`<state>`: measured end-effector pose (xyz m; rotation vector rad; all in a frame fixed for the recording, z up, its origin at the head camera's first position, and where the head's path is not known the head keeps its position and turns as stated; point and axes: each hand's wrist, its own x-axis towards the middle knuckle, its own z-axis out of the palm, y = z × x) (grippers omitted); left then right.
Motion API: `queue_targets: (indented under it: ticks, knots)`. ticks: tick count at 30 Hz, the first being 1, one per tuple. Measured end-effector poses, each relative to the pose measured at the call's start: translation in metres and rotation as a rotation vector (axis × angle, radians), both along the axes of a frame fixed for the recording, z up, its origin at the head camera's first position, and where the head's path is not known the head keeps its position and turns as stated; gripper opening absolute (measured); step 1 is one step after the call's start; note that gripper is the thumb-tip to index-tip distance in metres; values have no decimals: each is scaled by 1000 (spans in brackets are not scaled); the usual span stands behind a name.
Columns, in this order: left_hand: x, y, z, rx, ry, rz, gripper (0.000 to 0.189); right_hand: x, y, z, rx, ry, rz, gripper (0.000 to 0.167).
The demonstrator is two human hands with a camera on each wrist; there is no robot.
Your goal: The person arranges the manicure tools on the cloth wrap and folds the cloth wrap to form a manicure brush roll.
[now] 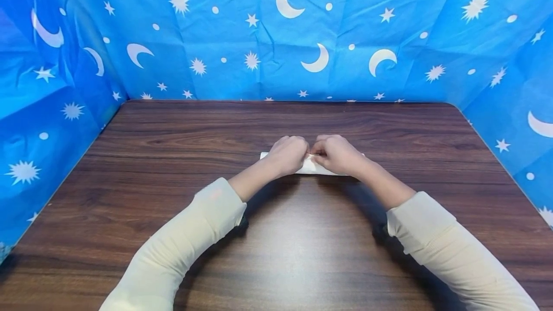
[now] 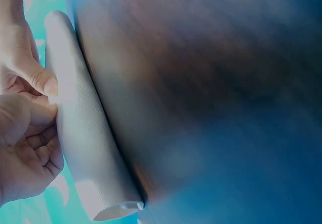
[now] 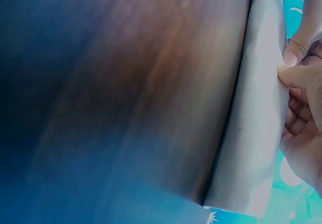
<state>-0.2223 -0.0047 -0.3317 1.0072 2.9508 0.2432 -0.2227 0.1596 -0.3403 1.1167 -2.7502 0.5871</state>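
A white rolled cloth (image 1: 321, 167) with fine ribbing lies crosswise on the brown wooden table. My left hand (image 1: 288, 153) and right hand (image 1: 337, 152) meet close together at its middle, along the top edge. In the left wrist view, my left hand (image 2: 25, 143) pinches that edge, and an open, hollow end of the rolled cloth (image 2: 93, 133) shows at the bottom. From the right wrist, the right hand (image 3: 307, 113) is seen pinching the cloth (image 3: 256, 93) between thumb and finger, with the left thumb (image 3: 297, 50) right beside it.
The dark wood-grain table (image 1: 173, 167) reaches back to a blue curtain (image 1: 242, 28) printed with white moons and stars, which also hangs along both sides. Cream sleeves (image 1: 173, 244) are folded back on both forearms.
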Motion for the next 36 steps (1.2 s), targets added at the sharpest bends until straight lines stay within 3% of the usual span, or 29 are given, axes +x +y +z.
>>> queue_targets:
  ticks: [5,13,16,26,31,36]
  knots:
    - [0,0,1,11,-3,-31,26,2,1,2,25,-19,-36,6]
    - [0,-1,-4,139,-136,-24,18,9,10,6,9,-190,-93,11]
    - [1,1,-5,158,-153,-25,15,10,11,7,8,-229,-102,10]
    - [-3,8,-3,30,23,10,9,0,1,3,2,-137,-159,7]
    - [-6,8,-4,27,17,35,8,-2,-2,3,-3,-162,-188,8]
    - [-7,6,-4,49,-10,41,11,-3,-1,2,-12,-148,-161,7]
